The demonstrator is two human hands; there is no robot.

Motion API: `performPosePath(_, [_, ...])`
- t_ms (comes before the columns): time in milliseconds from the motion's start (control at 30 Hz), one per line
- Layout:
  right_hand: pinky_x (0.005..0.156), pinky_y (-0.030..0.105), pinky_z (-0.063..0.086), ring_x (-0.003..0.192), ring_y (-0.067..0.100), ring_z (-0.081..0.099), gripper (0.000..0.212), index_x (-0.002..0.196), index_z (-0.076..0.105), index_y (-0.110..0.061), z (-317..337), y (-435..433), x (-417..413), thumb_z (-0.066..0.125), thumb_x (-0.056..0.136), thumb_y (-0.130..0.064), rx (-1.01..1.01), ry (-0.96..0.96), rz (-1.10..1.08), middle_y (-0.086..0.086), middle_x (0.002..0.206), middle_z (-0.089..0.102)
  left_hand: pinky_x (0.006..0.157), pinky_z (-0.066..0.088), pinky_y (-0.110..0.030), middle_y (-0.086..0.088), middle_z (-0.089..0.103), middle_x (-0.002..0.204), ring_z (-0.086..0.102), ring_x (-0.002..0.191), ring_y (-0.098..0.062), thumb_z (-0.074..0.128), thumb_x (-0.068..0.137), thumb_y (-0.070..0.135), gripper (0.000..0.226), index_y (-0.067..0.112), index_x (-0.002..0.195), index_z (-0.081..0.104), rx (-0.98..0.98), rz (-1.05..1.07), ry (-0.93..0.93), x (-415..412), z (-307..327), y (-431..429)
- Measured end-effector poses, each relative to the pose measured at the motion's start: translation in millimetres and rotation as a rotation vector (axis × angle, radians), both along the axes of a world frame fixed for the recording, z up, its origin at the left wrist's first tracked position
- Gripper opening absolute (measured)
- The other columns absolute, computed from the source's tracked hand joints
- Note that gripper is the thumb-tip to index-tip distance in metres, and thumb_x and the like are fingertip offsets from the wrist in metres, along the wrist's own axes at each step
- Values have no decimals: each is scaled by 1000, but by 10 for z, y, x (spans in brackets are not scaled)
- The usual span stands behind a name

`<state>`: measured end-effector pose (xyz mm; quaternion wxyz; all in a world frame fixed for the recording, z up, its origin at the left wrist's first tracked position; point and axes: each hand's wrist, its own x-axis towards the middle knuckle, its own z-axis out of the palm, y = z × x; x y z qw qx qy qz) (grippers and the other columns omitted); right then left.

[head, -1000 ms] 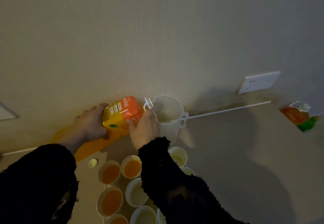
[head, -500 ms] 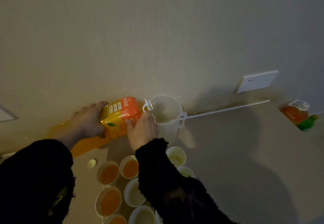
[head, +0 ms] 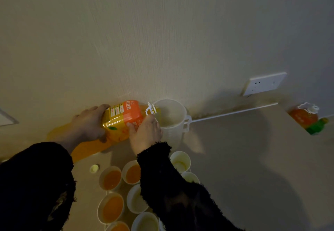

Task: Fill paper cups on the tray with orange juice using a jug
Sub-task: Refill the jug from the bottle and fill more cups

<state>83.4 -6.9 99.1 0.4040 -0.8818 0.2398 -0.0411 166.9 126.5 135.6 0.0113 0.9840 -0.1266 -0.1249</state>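
Over on the left, our left hand [head: 86,122] is wrapped round the bottom end of the orange juice bottle [head: 124,118], fingers curled over the top of it. Under that there's an orange mat [head: 86,149], and the little bottle cap [head: 94,168] sits loose on the counter just beside the cups.

We've got the bottle tipped almost flat, neck poking over the rim of the jug [head: 171,116]. Our right hand [head: 144,131] grips the shoulder end, thumb on the label, fingers curled round the far side. The jug stands upright on the counter, right up by the wall, handle pointing right. It looks pretty much empty, and we can't tell if any juice is actually flowing.

Down in front, the filled cups [head: 111,177] are bunched on the left and the empty cups [head: 179,161] are more to the right, all crammed together. Whatever they're standing on is too dark to make out.

Further right there's a wall socket [head: 263,84], and a second bottle [head: 305,117] at the far edge.

So we reckon this is the refill step: topping up the jug. Next move probably needs the neck held over the rim until there's enough, then the bottle goes upright, we grab the jug handle and pour slowly into the empties, since they're packed tight.
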Motion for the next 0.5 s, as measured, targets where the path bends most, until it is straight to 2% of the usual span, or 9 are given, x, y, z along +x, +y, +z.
performPosePath(500, [104, 41, 33, 127, 26, 42, 58, 128, 36, -7, 11, -7, 7, 55, 90, -46, 10, -3, 1, 10, 133, 50, 99, 40, -48, -8, 45, 137, 42, 125, -33, 88, 52, 19, 116, 24, 147, 22, -10, -6, 22, 30, 3, -4])
